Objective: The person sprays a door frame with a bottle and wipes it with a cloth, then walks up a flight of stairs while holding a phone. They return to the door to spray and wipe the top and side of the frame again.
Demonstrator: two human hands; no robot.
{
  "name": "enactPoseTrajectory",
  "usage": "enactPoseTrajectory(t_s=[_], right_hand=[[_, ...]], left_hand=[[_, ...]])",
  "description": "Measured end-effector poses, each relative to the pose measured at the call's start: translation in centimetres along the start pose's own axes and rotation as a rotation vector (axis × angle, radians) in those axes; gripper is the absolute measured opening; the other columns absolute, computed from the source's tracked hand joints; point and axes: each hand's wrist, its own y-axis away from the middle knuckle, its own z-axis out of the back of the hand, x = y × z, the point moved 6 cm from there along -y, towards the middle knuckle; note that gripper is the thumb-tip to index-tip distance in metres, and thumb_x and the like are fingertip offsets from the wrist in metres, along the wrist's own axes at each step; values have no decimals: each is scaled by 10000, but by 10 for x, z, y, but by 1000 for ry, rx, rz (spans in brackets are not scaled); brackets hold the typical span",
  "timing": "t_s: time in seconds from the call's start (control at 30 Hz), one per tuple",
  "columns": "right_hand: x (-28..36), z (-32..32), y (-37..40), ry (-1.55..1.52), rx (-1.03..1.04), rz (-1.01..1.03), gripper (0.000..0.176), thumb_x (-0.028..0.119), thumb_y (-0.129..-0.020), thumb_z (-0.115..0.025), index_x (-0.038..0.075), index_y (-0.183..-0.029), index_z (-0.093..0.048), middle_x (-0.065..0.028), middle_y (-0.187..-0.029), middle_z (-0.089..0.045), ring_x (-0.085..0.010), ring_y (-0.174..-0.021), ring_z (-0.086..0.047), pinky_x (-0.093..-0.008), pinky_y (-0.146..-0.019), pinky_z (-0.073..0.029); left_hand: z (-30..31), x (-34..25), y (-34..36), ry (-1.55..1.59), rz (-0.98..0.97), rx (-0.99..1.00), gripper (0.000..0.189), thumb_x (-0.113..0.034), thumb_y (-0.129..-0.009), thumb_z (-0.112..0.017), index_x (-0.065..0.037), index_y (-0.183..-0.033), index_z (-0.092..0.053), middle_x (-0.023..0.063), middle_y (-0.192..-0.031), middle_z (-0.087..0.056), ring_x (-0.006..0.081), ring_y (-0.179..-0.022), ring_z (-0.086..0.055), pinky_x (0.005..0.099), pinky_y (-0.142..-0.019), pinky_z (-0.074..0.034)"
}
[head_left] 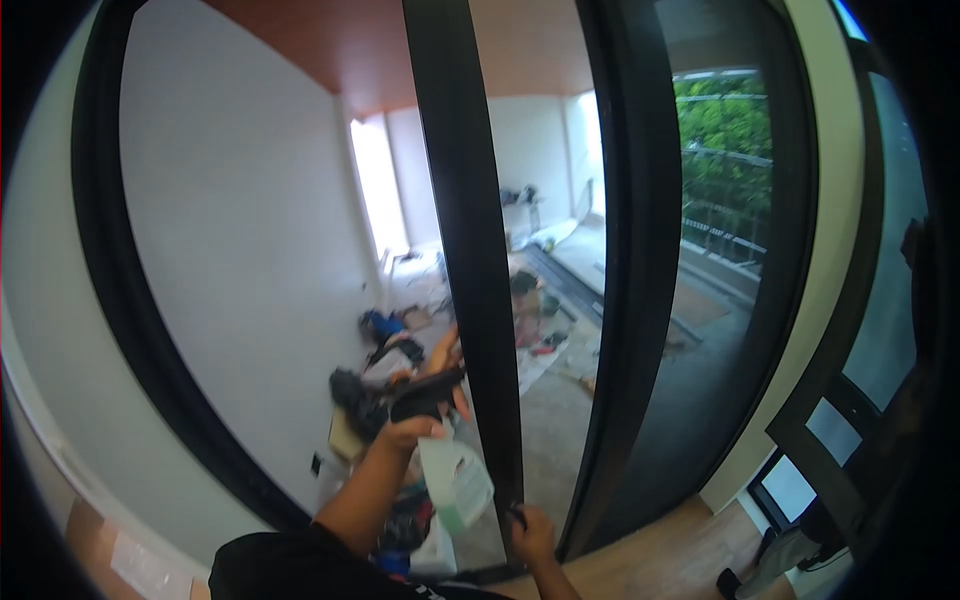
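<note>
My left hand (pixel 410 432) is closed at the top of a white plastic jug (pixel 458 484), greenish toward its bottom and printed with a label. The jug hangs tilted in front of the glass, left of the black upright door frame (pixel 462 230). Just above that hand, a dark shape (pixel 425 395) with fingers beside it overlaps the glass. Lower right, my right hand (pixel 535 535) is curled round a small dark object (pixel 517 515) at the frame's lower end; I cannot tell what it is.
Behind the glass, bags and clutter (pixel 375 370) lie along the white wall (pixel 240 200). Long dark bars (pixel 565 280) rest on the floor farther back. To the right stands a dark glass panel (pixel 720 380). A person's leg and shoe (pixel 760 575) show at the lower right.
</note>
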Motion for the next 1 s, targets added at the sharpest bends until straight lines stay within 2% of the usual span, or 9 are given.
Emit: enactPoseTrajectory(t_s=[0.07, 0.13, 0.2, 0.27, 0.37, 0.53, 0.77, 0.8, 1.0], right_hand=[[-7, 26, 11, -53, 57, -192, 189, 169, -940, -681, 3, -1030, -670, -202, -877, -681, -391, -846, -691, -464, -764, -539], [-1, 46, 13, -51, 33, -199, 234, 219, -1001, -641, -14, -1018, -659, -172, -795, -671, -307, -773, -714, -424, -701, -548], [-14, 54, 28, -128, 49, -271, 246, 228, -1018, -633, -17, -1016, -648, -137, -809, -677, -255, -795, -708, -409, -704, -537], [9, 71, 38, -279, 87, -438, 271, 252, -1032, -621, -18, -1031, -638, -127, -843, -667, -247, -830, -685, -401, -729, -521], [21, 74, 43, -352, 75, -441, 306, 289, -1049, -607, -17, -1041, -620, -87, -851, -642, -166, -816, -613, -339, -737, -499], [39, 65, 56, -718, 219, -613, 257, 238, -1069, -581, -6, -1144, -611, -51, -999, -658, -130, -924, -602, -289, -852, -492], [136, 31, 41, -1393, 269, -852, 224, 169, -1061, -572, 24, -1232, -582, -48, -1043, -655, -142, -979, -650, -288, -900, -507], [146, 30, 38, -1393, 290, -857, 224, 172, -1063, -572, 23, -1230, -582, -49, -1049, -656, -137, -980, -648, -288, -901, -508], [149, 16, 38, -1070, 453, -614, 276, 199, -1065, -574, 55, -1301, -577, -106, -1183, -678, -205, -1086, -674, -357, -992, -529]], left_hand=[[-7, -10, 7, -69, 26, -68, 663, -336, -605, -773, 62, -1126, -676, 232, -1330, -535, 235, -982, -604, 302, -951, -417], [-18, -24, 16, -87, 11, -131, 768, -370, -641, -769, 84, -1245, -634, 251, -1577, -268, 280, -1210, -565, 349, -1081, -364], [-27, -34, 32, -141, 7, -175, 852, -387, -665, -768, 96, -1343, -587, 261, -1672, -208, 317, -1371, -502, 400, -1160, -329], [-41, -54, 54, -171, 81, -221, 849, -389, -676, -767, 100, -1344, -580, 252, -1590, -345, 339, -1390, -481, 453, -1178, -324], [-48, -55, 120, -31, 262, -287, 614, -348, -736, -772, 98, -1137, -639, 222, -1361, -547, 326, -1237, -595, 484, -1047, -518], [-102, -31, 234, 238, 743, -440, 467, -239, -919, -725, 53, -1260, -594, 139, -1178, -630, 236, -1074, -667, 393, -828, -624], [-135, -44, 260, 7, 769, -449, 449, -198, -909, -793, 11, -1255, -598, 34, -1002, -604, 113, -850, -600, 275, -702, -525], [-133, -47, 255, -159, 730, -462, 391, -181, -856, -854, -13, -1113, -611, -6, -888, -555, 91, -764, -537, 261, -659, -454], [-109, -58, 271, -257, 762, -537, 335, -193, -840, -864, -57, -976, -590, -1, -780, -549, 96, -691, -513, 260, -632, -429]])
